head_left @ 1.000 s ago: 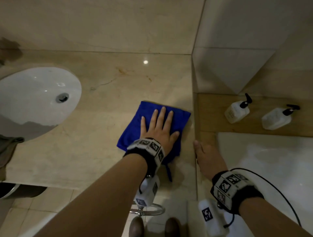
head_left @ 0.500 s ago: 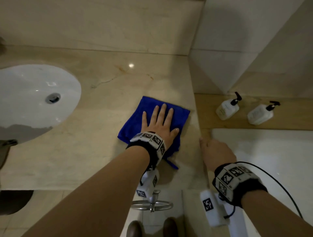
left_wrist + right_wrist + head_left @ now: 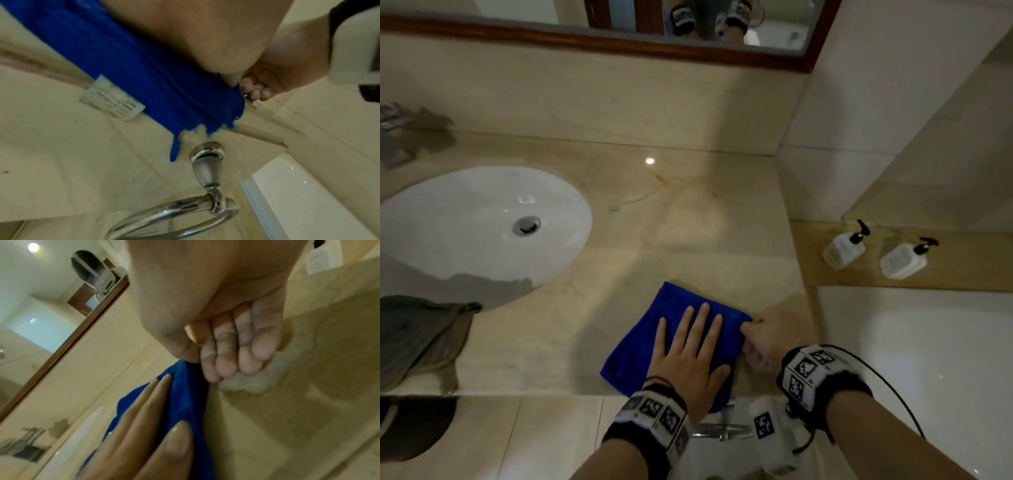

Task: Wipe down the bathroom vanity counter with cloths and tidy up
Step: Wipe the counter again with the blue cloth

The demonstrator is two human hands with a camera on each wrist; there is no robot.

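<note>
Left hand [image 3: 690,356] lies flat, fingers straight and spread, pressing the blue cloth [image 3: 643,346] onto the marble counter [image 3: 619,240] near the front edge, right of the sink [image 3: 482,222]. Right hand [image 3: 770,339] sits at the cloth's right edge, thumb and fingers closed on its far right corner. A grey-brown cloth [image 3: 424,335] lies at the counter's left end; two pump bottles [image 3: 873,253] stand on the ledge beyond the counter's right end.

Left wrist view: blue cloth [image 3: 115,68] overhangs the counter lip, frayed threads and a care tag [image 3: 112,100] hanging free. So it's soft, limp and light, and needs palm pressure to track. A towel ring [image 3: 174,216] hangs below. The right hand's fingers [image 3: 257,92] show curled just past the cloth edge.

Right wrist view: right hand [image 3: 205,313] has its thumb on the cloth [image 3: 185,395] edge, with fingers [image 3: 232,350] curled alongside. It looks like a pinch, though the contact itself is partly hidden. The left hand's fingers [image 3: 144,426] lie flat on the cloth. There's a wet, foamy patch [image 3: 257,381] on the counter just beside the fingertips.

Handling: the pile grips wet stone, so expect drag. Take it by a corner or a folded edge, not the frayed hem.
</note>
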